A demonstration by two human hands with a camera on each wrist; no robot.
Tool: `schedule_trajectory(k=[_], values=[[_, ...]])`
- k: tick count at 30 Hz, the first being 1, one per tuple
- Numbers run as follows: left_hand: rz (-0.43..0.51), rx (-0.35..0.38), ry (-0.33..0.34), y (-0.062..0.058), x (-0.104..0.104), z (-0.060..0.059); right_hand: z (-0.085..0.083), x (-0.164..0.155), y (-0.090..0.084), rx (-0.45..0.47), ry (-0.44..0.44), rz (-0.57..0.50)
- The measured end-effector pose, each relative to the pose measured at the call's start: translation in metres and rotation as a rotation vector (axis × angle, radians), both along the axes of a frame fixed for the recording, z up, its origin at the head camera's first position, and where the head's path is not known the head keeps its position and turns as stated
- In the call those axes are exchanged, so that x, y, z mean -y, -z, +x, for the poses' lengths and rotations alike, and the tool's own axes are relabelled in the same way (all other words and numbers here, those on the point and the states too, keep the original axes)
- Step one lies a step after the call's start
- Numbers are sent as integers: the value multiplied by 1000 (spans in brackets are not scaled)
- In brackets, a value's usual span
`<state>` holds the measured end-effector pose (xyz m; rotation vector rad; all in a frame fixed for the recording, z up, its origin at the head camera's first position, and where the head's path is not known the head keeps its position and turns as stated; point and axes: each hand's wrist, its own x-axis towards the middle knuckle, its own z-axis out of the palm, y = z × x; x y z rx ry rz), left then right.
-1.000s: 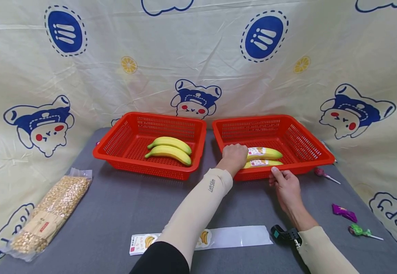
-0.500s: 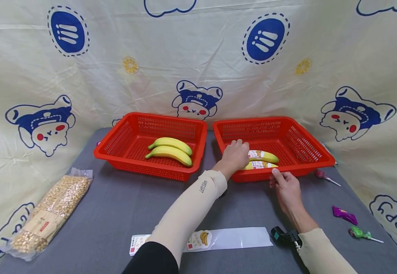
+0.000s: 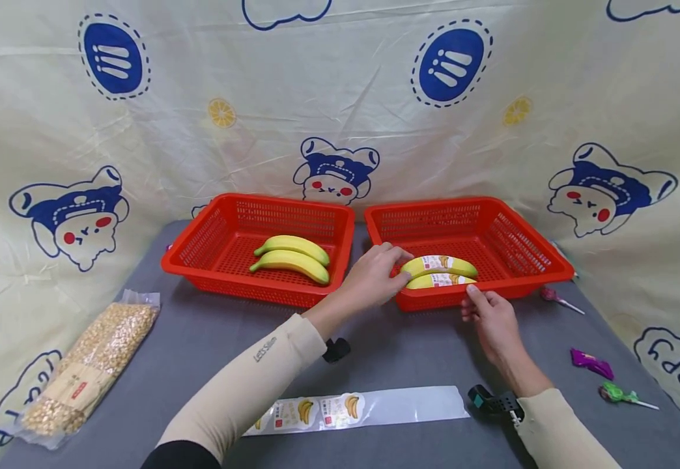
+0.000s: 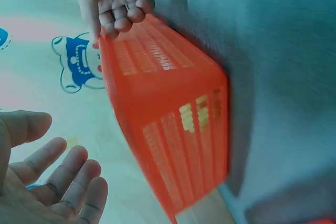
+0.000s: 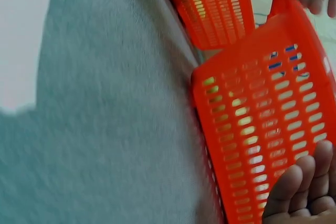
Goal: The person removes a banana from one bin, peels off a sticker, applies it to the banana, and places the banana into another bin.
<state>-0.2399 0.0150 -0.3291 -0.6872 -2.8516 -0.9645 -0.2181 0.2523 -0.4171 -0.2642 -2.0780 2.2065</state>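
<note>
Two bananas with printed labels lie side by side in the right red basket (image 3: 530,251): the far banana (image 3: 462,268) and the near banana (image 3: 421,283). Over that basket's left rim, my left hand (image 3: 374,277) hovers at the bananas' left ends. Its fingers look loose and hold nothing in the left wrist view, where the hand (image 4: 55,182) is apart from the basket wall (image 4: 168,93). My right hand (image 3: 497,329) grips the front rim, thumb on top and fingers curled against the outside; the right wrist view shows those fingers (image 5: 294,182) by the wall.
The left red basket (image 3: 199,251) holds two unlabelled bananas (image 3: 293,260). A strip of banana labels (image 3: 398,407) lies at the table's front, partly behind my left arm. A bag of grain-like pieces (image 3: 90,365) is far left. Lollipops (image 3: 612,393) and a purple-wrapped candy (image 3: 591,363) lie right.
My left hand has let go of the labelled bananas and drawn back to the left, uncovering their left ends. The bananas shifted slightly left earlier. My right hand stays at the rim.
</note>
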Motion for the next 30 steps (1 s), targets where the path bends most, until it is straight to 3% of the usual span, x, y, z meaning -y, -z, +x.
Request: schedule_trajectory(k=[6,10,15,24,30], values=[[71,-13,-21,5,50,9,9,12,-3,91,-68,204],[70,-26,-88,4,82,6,18,31,-6,105,-103,333],[48,-2,-176,-1,119,-1,30,62,-10,78,-144,415],[-3,63,-280,-5,168,-19,42,123,-13,-122,-299,474],[-37,91,-320,-10,186,-39,31,162,-19,-233,-306,536]])
